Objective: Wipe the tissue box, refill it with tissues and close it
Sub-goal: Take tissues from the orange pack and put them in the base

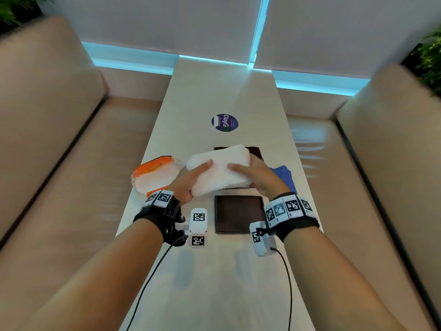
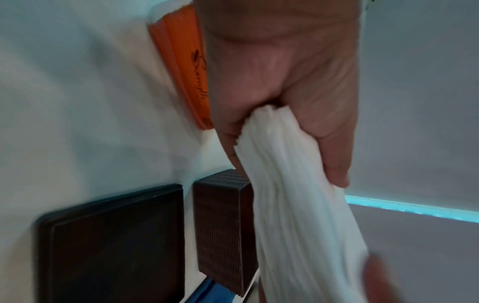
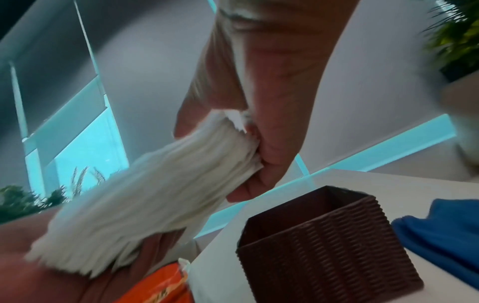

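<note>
A thick white stack of tissues [image 1: 218,169] is held in the air between both hands, above the open dark brown woven tissue box [image 1: 255,152]. My left hand [image 1: 191,180] grips the stack's near left end [image 2: 290,184], thumb on top. My right hand [image 1: 255,174] grips its right end [image 3: 186,180]. The box [image 3: 326,252] stands open and looks empty, just below and right of the stack. Its flat brown lid [image 1: 239,214] lies on the table nearer to me. The box [image 2: 220,223] and lid [image 2: 114,246] also show in the left wrist view.
An orange and clear tissue wrapper [image 1: 155,174] lies left of the box. A blue cloth [image 1: 284,175] sits right of it. A round dark sticker [image 1: 224,122] is farther along the white table [image 1: 214,283]. Beige sofas [image 1: 47,139] flank both sides.
</note>
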Demonstrator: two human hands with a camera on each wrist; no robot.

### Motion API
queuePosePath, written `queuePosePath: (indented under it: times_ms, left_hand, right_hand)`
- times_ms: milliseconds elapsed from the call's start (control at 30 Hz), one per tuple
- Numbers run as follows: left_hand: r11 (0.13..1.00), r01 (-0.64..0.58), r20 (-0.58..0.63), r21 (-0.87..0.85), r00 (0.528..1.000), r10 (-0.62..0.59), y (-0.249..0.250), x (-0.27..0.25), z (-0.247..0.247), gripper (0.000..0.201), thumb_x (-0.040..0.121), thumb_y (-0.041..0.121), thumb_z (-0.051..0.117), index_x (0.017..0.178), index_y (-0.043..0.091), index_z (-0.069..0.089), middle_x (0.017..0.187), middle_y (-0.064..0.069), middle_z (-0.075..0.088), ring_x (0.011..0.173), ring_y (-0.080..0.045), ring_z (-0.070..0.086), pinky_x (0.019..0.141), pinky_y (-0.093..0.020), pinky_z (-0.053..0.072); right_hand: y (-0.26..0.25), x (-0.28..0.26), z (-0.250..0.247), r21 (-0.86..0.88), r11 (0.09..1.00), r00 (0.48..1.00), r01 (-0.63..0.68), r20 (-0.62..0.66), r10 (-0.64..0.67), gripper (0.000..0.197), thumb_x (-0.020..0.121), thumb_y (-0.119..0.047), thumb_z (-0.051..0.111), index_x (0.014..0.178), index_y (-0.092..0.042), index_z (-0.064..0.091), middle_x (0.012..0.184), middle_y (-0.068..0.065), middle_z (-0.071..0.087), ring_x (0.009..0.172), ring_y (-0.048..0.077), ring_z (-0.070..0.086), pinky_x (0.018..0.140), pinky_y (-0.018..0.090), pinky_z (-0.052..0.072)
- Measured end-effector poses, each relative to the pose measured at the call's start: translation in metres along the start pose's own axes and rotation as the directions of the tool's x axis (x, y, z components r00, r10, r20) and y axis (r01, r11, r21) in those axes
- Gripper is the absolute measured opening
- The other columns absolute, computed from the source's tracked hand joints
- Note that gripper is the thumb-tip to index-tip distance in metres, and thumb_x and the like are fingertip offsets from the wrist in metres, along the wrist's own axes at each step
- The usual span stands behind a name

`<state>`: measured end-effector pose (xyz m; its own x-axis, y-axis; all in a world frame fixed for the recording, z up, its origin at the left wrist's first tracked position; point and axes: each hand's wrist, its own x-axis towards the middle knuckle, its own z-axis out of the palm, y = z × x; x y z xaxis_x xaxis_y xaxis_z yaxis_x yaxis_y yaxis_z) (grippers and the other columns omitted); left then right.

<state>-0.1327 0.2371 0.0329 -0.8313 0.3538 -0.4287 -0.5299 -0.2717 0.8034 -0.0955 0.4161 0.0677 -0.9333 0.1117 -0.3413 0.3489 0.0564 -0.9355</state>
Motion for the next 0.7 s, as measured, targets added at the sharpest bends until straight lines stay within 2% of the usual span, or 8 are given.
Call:
queuePosePath:
  times_ms: [100,167,233,300,367,467,600,700]
  left_hand:
    - [0.996,0.023,0.026,-0.091,0.999,-0.021,0.0,0.0,0.004,0.021,0.093,0.021,0.057,0.111,0.012,0.059,0.097,-0.005,0.071,0.09,-0.019,0.068,0.068,-0.029,0.059]
    - [0.957,0.031,0.059,-0.288,0.998,-0.015,-0.001,-0.001,0.004,0.027,0.092,0.022,0.056,0.116,0.01,0.058,0.098,-0.005,0.073,0.091,-0.018,0.07,0.074,-0.027,0.06]
    - [0.883,0.046,0.097,-0.468,0.995,-0.001,-0.005,-0.002,0.004,0.061,0.074,0.03,0.076,0.127,0.009,0.052,0.111,-0.009,0.069,0.098,-0.021,0.069,0.082,-0.031,0.059]
    - [0.859,0.061,0.167,-0.508,0.985,0.029,-0.005,-0.004,0.009,0.1,0.049,0.037,0.091,0.134,0.01,0.047,0.122,-0.012,0.062,0.104,-0.025,0.067,0.086,-0.037,0.058]
    - [0.848,0.02,0.258,-0.53,0.956,0.138,-0.001,-0.006,0.016,0.106,0.053,0.044,0.088,0.142,0.012,0.039,0.132,-0.014,0.055,0.116,-0.03,0.058,0.094,-0.044,0.053]
    - [0.802,-0.044,0.295,-0.596,0.917,0.269,0.009,-0.008,0.021,0.098,0.064,0.052,0.078,0.144,0.011,0.037,0.138,-0.019,0.049,0.128,-0.038,0.047,0.099,-0.052,0.047]
    - [0.79,-0.025,0.332,-0.613,0.899,0.286,0.01,-0.01,0.027,0.102,0.064,0.047,0.081,0.146,0.012,0.031,0.151,-0.019,0.031,0.143,-0.039,0.022,0.099,-0.052,0.047]
    - [0.803,-0.052,0.306,-0.594,0.908,0.285,0.007,-0.01,0.027,0.103,0.058,0.043,0.085,0.143,0.011,0.036,0.143,-0.018,0.043,0.136,-0.039,0.034,0.101,-0.051,0.045]
  right_hand:
    - [0.004,0.001,0.003,0.022,0.998,0.992,0.051,-0.121,-0.048,0.055,0.077,-0.01,0.076,0.127,-0.006,0.052,0.123,0.013,0.063,0.111,0.029,0.061,0.097,0.046,0.051]
    - [0.003,-0.002,0.007,0.176,0.973,0.97,0.15,-0.214,-0.111,0.057,0.075,-0.006,0.077,0.126,-0.005,0.052,0.124,0.017,0.062,0.111,0.031,0.062,0.095,0.045,0.053]
    - [0.001,-0.006,0.013,0.289,0.918,0.942,0.272,-0.273,-0.193,0.057,0.071,-0.007,0.078,0.122,-0.011,0.053,0.124,0.015,0.062,0.111,0.028,0.062,0.091,0.043,0.054]
    - [-0.001,-0.014,0.022,0.318,0.885,0.924,0.341,-0.284,-0.254,0.05,0.071,-0.005,0.078,0.112,-0.021,0.054,0.117,0.008,0.063,0.108,0.023,0.063,0.091,0.041,0.055]
    - [-0.001,-0.023,0.031,0.285,0.887,0.922,0.363,-0.249,-0.297,0.048,0.071,-0.005,0.078,0.104,-0.027,0.051,0.109,0.0,0.062,0.104,0.019,0.061,0.091,0.039,0.055]
    - [0.005,-0.031,0.038,0.125,0.888,0.882,0.443,-0.238,-0.406,0.064,0.061,-0.02,0.081,0.112,-0.03,0.044,0.115,-0.008,0.052,0.108,0.007,0.054,0.097,0.025,0.049]
    - [0.007,-0.03,0.043,-0.055,0.86,0.826,0.508,-0.252,-0.504,0.082,0.068,-0.005,0.082,0.135,-0.005,0.034,0.118,-0.016,0.045,0.105,-0.026,0.044,0.09,-0.003,0.038]
    - [0.008,-0.03,0.043,-0.032,0.853,0.801,0.522,-0.325,-0.502,0.075,0.073,-0.001,0.079,0.134,-0.007,0.036,0.115,-0.019,0.047,0.098,-0.03,0.046,0.086,-0.004,0.038]
